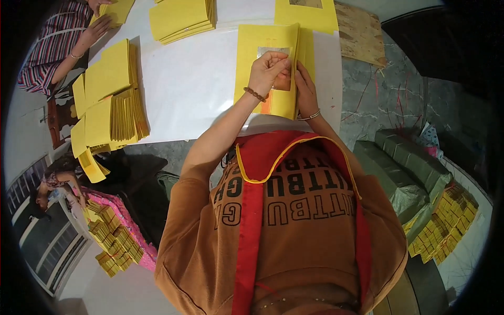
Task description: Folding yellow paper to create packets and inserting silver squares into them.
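The left hand (269, 69) and right hand (304, 89) are pinching the top sheet of a yellow paper stack (273, 68), which is sitting near the white table (199, 84) edge. Bare table is lying open to its left. The fingertips are hiding what they grip.

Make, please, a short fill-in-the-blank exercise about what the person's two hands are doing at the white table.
1. Both hands rest on a stack of ____ paper sheets.
2. The left hand wears a bracelet of brown ____ at the wrist.
3. The right hand wears a thin ____ bangle.
4. The stack lies on a ____ table.

Missing words: yellow; beads; silver; white
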The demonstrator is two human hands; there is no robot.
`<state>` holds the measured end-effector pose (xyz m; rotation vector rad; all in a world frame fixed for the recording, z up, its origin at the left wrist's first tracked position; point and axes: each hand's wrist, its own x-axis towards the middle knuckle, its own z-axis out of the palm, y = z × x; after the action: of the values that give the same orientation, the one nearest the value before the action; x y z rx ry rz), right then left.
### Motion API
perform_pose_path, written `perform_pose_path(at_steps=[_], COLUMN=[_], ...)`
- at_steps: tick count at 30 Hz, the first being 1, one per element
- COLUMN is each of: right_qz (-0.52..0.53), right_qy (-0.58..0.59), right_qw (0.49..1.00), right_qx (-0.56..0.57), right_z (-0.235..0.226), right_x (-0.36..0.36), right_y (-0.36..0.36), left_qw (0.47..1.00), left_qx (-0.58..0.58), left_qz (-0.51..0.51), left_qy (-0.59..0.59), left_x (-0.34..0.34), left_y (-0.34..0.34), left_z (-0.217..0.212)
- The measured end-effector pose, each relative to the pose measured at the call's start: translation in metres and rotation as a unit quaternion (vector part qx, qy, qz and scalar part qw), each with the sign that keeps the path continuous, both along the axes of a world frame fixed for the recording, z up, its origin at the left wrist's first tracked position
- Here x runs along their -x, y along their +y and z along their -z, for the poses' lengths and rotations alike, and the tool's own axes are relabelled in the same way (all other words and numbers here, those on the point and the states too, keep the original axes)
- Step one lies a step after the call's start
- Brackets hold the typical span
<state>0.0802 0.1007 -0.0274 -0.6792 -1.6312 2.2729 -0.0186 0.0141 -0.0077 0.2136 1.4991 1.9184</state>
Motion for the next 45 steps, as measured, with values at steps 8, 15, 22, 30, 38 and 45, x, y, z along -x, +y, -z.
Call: perform_pose_path(at_steps=[8, 15, 22, 30, 38, 45], right_qz=[0.005, 0.006, 0.003, -0.002, 0.004, 0.004], right_qy=[0.007, 0.012, 0.001, 0.009, 0.013, 0.002], right_qw=[1.000, 1.000, 1.000, 0.999, 0.998, 0.998], right_qx=[-0.010, -0.012, -0.015, -0.040, -0.055, -0.063], right_z=[0.002, 0.000, -0.005, 0.000, 0.001, -0.009], right_x=[0.000, 0.000, -0.001, -0.001, -0.001, -0.002], right_y=[-0.002, -0.002, -0.003, -0.001, -0.002, -0.004], left_qw=[1.000, 1.000, 1.000, 0.996, 0.991, 0.985], left_qx=[-0.014, 0.003, -0.010, -0.015, 0.093, 0.091], left_qz=[0.011, 0.001, 0.011, -0.046, -0.005, -0.010], left_qy=[0.022, 0.029, 0.026, 0.069, 0.092, 0.143], left_x=[-0.003, -0.004, -0.001, -0.006, -0.007, -0.006], left_y=[0.003, 0.007, 0.003, 0.002, 0.007, 0.010], left_z=[-0.004, -0.010, -0.003, -0.004, -0.009, -0.007])
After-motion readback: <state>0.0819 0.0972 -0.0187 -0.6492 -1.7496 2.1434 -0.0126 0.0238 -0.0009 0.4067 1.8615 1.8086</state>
